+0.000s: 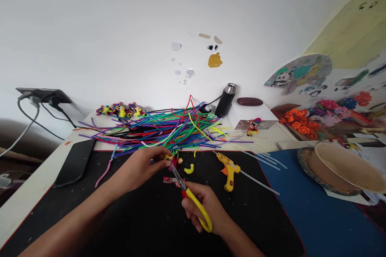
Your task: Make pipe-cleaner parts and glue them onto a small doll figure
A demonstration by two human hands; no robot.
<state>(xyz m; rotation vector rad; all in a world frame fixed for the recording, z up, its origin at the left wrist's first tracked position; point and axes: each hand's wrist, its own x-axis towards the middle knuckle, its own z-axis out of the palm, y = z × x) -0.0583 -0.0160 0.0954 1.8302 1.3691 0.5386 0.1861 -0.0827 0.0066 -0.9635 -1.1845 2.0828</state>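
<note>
My right hand is closed around the yellow handles of a pair of scissors. Their blades point up and left, with the tips at my left hand's fingertips. My left hand pinches a small yellow piece of pipe cleaner between thumb and fingers. Just behind the blades lies a small colourful pipe-cleaner figure, partly hidden. A curled yellow pipe-cleaner piece rests on the black mat to the right of the blades. Beneath the scissors sits a pinkish lighter-like object, partly covered.
A heap of coloured pipe cleaners spreads along the mat's back edge. To the right lie a yellow glue gun and clear glue sticks. A phone is at left. Behind stand a black flask and a white box.
</note>
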